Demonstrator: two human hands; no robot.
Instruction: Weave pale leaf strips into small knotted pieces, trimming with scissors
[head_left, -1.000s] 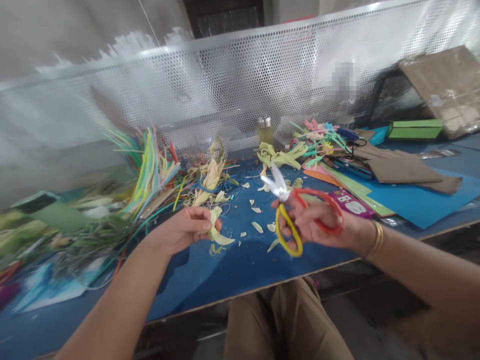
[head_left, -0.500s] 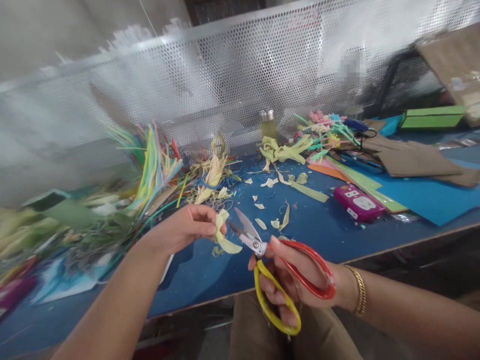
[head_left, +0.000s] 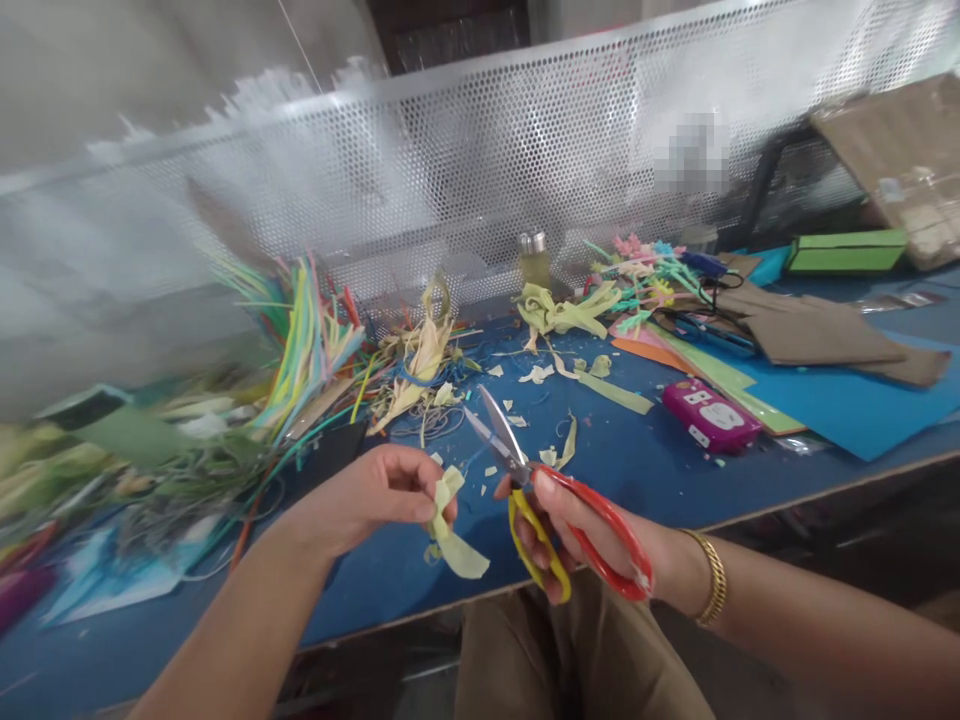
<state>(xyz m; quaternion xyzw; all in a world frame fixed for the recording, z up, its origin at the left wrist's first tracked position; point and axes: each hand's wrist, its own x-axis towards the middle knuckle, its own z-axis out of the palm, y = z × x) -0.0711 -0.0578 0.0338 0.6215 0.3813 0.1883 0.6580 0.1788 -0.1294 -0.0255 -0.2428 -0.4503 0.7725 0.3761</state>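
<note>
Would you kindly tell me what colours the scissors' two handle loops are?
One red, one yellow, on the steel-bladed scissors in the right hand; head view shows it best.

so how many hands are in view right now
2. The left hand pinches a pale yellow strip above the near edge of the blue table; the right hand, just beside it, grips the red-and-yellow scissors with blades open. No other person's hands show.

One scissors (head_left: 517, 462), one held strip (head_left: 451, 538), one bottle (head_left: 532, 260)

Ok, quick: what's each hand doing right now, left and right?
Left hand: closed, pinching a pale yellow-green strip between thumb and fingers.
Right hand: closed through the handles of the scissors, blades slightly open.
</note>
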